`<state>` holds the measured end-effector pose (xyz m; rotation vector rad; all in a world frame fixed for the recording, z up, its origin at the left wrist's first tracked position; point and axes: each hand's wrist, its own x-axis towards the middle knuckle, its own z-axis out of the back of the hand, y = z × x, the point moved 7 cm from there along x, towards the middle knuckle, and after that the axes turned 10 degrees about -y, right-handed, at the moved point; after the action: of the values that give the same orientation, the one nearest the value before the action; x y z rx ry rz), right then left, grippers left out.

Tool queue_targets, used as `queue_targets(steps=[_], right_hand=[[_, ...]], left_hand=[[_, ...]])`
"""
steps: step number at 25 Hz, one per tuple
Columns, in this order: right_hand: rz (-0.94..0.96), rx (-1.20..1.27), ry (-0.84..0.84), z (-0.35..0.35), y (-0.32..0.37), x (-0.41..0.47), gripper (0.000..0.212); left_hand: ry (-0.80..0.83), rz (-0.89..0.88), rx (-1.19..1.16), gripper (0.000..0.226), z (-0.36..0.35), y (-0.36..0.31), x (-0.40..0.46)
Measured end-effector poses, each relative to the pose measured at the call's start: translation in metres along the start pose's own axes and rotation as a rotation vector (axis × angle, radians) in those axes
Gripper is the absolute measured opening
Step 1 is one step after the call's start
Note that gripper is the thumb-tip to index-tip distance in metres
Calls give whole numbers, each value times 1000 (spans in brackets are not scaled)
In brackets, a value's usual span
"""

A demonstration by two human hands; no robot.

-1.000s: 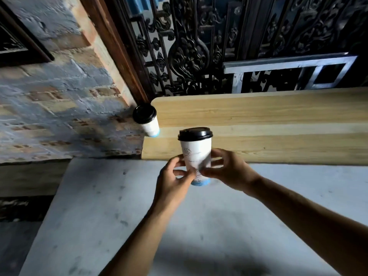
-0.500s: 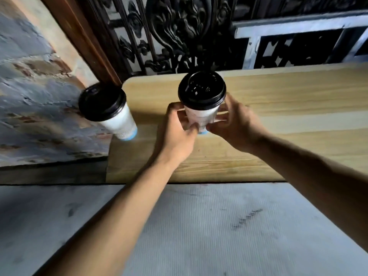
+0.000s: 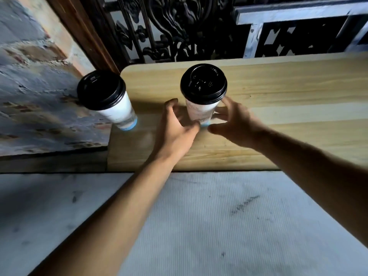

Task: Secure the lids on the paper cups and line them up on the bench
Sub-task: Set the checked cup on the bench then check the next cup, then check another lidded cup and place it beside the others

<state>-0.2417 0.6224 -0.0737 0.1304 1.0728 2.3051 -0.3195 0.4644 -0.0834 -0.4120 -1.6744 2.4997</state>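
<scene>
Wooden counter (image 3: 278, 92) with rounded corner sits before black ornate ironwork (image 3: 169, 26); brick wall (image 3: 29, 86) at left, grey floor (image 3: 199, 226) below. Going left to right: first paper cup (image 3: 117, 108), white with black lid (image 3: 101, 89) on, stands at the counter's left end, well left of both hands, base on the edge, leaning left in the wide-angle view. Left hand (image 3: 175, 124) next, fingers spread and relaxed, grip released, thumb tip just beside the second cup's base; cannot tell if it touches. Second paper cup (image 3: 201, 112), white with faint print, blue band at the bottom, black lid (image 3: 203, 83) pressed on, stands upright on the counter between the two hands. Right hand (image 3: 233, 122) on its right, fingers loosely curved near the cup wall, grip also released, fingertips close to the cup side, contact unclear because of blur. Both forearms reach in from the lower frame. Grey metal frame (image 3: 298, 12) behind counter at upper right. Cups apart, in a row along the counter.
</scene>
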Motion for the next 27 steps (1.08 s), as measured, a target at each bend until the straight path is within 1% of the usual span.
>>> queue_targets(steps=[1,2,6,9,12,14,16,19,21,22,23,25,26,27], right_hand=[[-31,-24,5,8,1,-9,103],[-68,-52,3,17,-1,-21,102],[-130,-74,-5,56,-1,-95,90],[-108,-112,33,89,13,-171,81],[-36,-168,26,134,19,-244,69],[-24,-157,-10,157,11,-288,63],[-15,-128,-37,177,-3,-341,58],[2,-65,-15,188,-26,-417,52],[69,-37,42,181,-34,-450,49],[113,-50,82,174,-37,-460,51],[161,-74,123,169,-41,-468,54],[221,-107,196,162,-50,-474,59],[229,-101,221,161,-54,-474,60],[233,-84,243,163,-57,-473,60]], left_hand=[[-6,2,37,88,6,0,-8],[6,-2,78,91,11,-2,-20],[73,-58,167,84,37,-18,-86],[124,-56,248,73,54,-36,-155],[264,-156,356,63,54,-52,-232],[366,-215,439,60,48,-48,-279],[468,-197,507,68,40,-37,-336],[604,-102,543,94,27,-6,-419],[596,-95,542,107,12,3,-455],[565,-112,530,105,2,2,-463],[516,-128,489,94,-9,-2,-472],[384,-101,458,64,-24,-11,-483],[341,-76,453,57,-26,-14,-488],[307,-45,442,55,-27,-17,-496]])
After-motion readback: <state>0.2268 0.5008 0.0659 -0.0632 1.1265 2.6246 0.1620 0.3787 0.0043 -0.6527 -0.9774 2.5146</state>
